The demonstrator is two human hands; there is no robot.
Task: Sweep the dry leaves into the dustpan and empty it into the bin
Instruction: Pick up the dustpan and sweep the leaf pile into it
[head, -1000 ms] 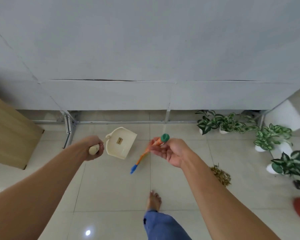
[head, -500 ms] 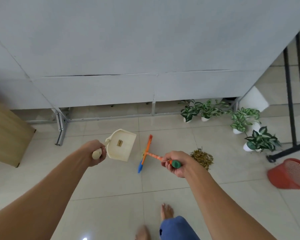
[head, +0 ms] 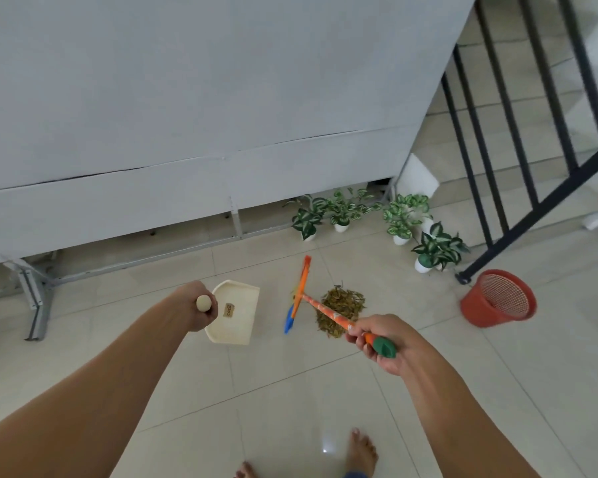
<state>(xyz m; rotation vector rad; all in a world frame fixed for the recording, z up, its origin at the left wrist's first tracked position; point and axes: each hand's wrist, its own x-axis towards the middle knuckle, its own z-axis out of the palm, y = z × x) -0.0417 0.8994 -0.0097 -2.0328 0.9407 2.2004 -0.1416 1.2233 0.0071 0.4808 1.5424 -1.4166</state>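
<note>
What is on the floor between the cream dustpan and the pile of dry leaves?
In the head view, the broom's orange and blue head sits between the cream plastic dustpan and the brown dry leaf pile.

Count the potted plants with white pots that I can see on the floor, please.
4. One and a second stand beside the wall base; a third is right of them; the fourth stands nearest the red bin. Leaves overlap, so another may be hidden.

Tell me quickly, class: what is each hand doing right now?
Left hand: closed around the dustpan handle.
Right hand: closed around the broom handle, near its green end.
</note>
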